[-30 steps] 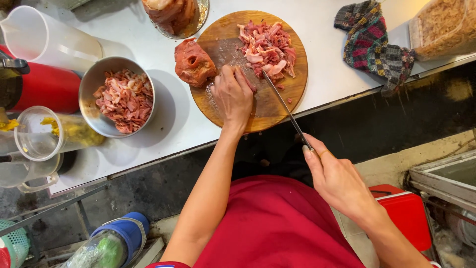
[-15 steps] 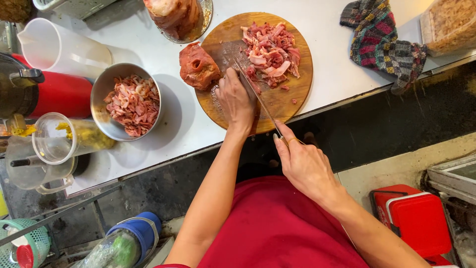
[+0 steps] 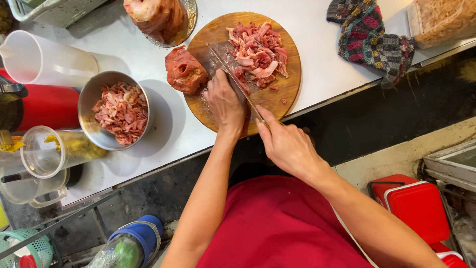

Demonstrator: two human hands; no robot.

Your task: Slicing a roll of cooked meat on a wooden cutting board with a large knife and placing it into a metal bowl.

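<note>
Two hands [image 3: 225, 101] [image 3: 287, 146] at knife [image 3: 233, 74]

From where I stand I count one round wooden cutting board [image 3: 277, 94], one long knife [image 3: 233, 74], one whole slab of red meat [image 3: 184, 72] and one heap of sliced pink meat [image 3: 259, 52]. There is one steel bowl of meat strips [image 3: 116, 110], one steel plate under a pale meat lump [image 3: 188, 22] and one checked knitted cloth [image 3: 372, 39]. Two clear plastic jugs [image 3: 49, 60] stand on the white counter [image 3: 322, 69], and two hands [image 3: 225, 101] are at work.
</note>
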